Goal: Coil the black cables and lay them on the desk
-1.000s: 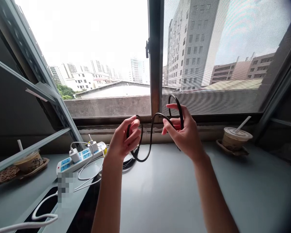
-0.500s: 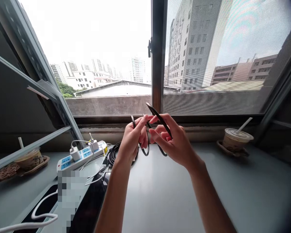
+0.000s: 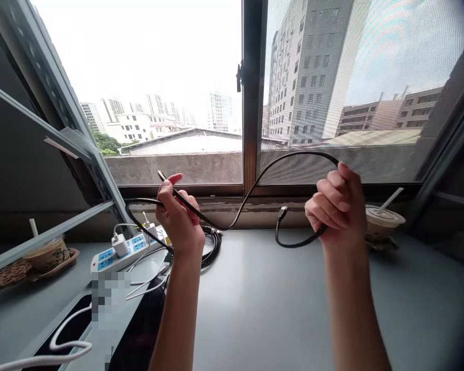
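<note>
A black cable [image 3: 251, 191] stretches in a wavy line between my two hands above the grey table. My left hand [image 3: 180, 219] pinches it with thumb and fingers; a part of the cable sticks out past the fingertips and another loops down to the left. My right hand [image 3: 336, 201] is closed in a fist around the cable at the right. Below that fist hangs a short end with a plug [image 3: 282, 212], turned upward. A coiled black cable [image 3: 215, 250] lies on the table behind my left wrist, which partly hides it.
At the left a white power strip [image 3: 105, 260] carries white chargers and cords. Cups with straws stand at the far left [image 3: 46, 255] and behind my right hand [image 3: 384, 219]. A metal frame [image 3: 112, 180] rises at the left; a window ledge [image 3: 235, 206] borders the table [image 3: 255, 309].
My hands have moved apart, the left one leftward and the right one far to the right. The cable, looped between them before, is now drawn out, and its plug end shows.
</note>
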`<state>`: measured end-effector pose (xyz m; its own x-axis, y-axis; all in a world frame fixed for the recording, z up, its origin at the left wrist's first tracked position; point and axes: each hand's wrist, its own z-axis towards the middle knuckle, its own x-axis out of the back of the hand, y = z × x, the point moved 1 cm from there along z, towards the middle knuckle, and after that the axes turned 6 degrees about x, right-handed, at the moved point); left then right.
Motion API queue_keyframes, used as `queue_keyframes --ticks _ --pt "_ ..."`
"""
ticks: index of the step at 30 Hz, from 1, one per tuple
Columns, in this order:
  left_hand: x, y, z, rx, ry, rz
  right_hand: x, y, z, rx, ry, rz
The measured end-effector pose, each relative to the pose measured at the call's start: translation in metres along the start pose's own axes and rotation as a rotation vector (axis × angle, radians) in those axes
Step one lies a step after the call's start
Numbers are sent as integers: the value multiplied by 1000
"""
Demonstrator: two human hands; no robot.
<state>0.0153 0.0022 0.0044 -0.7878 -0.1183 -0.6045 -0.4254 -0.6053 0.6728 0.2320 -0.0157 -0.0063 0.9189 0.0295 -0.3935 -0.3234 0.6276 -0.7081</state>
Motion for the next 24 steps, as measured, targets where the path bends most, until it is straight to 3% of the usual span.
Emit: queue_keyframes --ticks 3,7,10,17,20,24 --pt "-7 -3 -8 78 -66 28 -8 5 -4 -76 -87 -78" --pt "-17 -10 -23 249 -341 229 -37 17 -18 -179 -403 -237" --pt "-23 -16 -31 345 -501 300 -52 25 -26 -167 -595 -314" --pt "-23 -14 -31 418 -612 378 -42 24 -25 -217 -680 -340" --pt "-21 -10 -28 360 -613 421 -36 23 -20 -114 -557 -371" --pt "-12 -3 -19 284 -527 513 -30 25 -11 3 -134 -306"
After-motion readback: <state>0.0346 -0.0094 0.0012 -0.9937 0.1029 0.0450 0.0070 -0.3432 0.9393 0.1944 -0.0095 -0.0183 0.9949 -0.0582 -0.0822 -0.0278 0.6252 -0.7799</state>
